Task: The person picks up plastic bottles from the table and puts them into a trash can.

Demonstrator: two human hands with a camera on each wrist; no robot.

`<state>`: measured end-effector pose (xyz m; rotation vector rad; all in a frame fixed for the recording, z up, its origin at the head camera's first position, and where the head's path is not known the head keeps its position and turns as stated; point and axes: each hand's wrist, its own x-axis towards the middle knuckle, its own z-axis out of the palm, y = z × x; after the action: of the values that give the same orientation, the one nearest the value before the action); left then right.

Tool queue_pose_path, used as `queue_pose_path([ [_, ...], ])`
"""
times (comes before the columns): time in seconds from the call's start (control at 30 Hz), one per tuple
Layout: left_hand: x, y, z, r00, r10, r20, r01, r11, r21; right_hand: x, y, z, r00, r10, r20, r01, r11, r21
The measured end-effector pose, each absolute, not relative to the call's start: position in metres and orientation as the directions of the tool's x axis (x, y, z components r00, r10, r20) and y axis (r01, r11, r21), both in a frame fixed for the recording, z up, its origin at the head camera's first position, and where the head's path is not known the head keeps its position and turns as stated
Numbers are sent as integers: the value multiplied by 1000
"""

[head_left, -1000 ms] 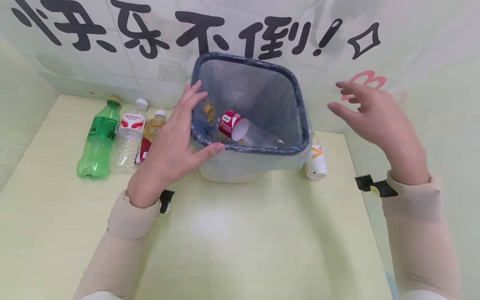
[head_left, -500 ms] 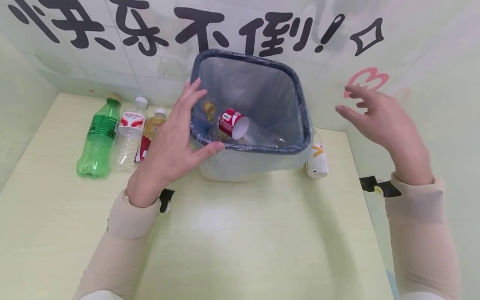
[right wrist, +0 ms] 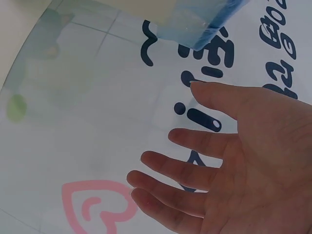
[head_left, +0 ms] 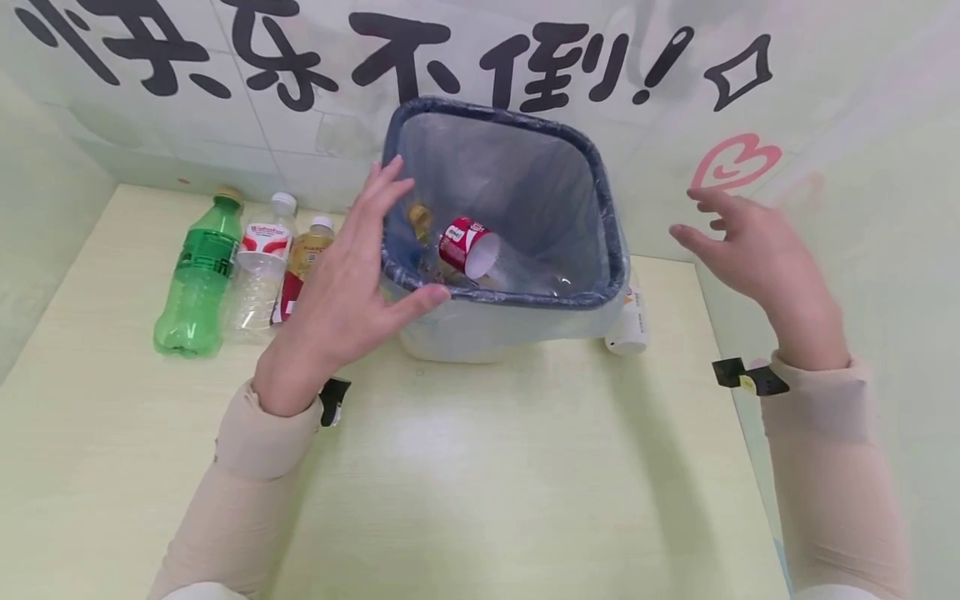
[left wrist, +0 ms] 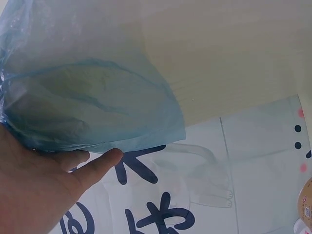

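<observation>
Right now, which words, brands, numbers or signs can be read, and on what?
"快乐不倒!": black, on the wall.
Star outline and pink heart outline: unworded signs, same wall.
Apparently "Wahaha": clear bottle, small print.
Too small or blurred: print on the green bottle, amber bottle, white container, red label inside the bin, and brown disc at the left wrist view's edge.
Cut off: more wall lettering, right wrist view.

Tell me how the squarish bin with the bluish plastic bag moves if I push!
The squarish bin probably won't roll: its shape is boxy. Its bluish bag looks floppy, its edge hanging loose. The bin might be light, with mostly space around the red-labelled bottle.
</observation>
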<state>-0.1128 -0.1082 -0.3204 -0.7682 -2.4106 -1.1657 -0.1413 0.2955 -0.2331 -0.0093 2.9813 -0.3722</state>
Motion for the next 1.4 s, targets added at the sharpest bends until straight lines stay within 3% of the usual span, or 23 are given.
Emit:
queue_pose_path([
  [1.4,-113,-107,-321,-782,321,534,617,519,592,-143,310,-299,-948,-51,-313,39,961,-273],
])
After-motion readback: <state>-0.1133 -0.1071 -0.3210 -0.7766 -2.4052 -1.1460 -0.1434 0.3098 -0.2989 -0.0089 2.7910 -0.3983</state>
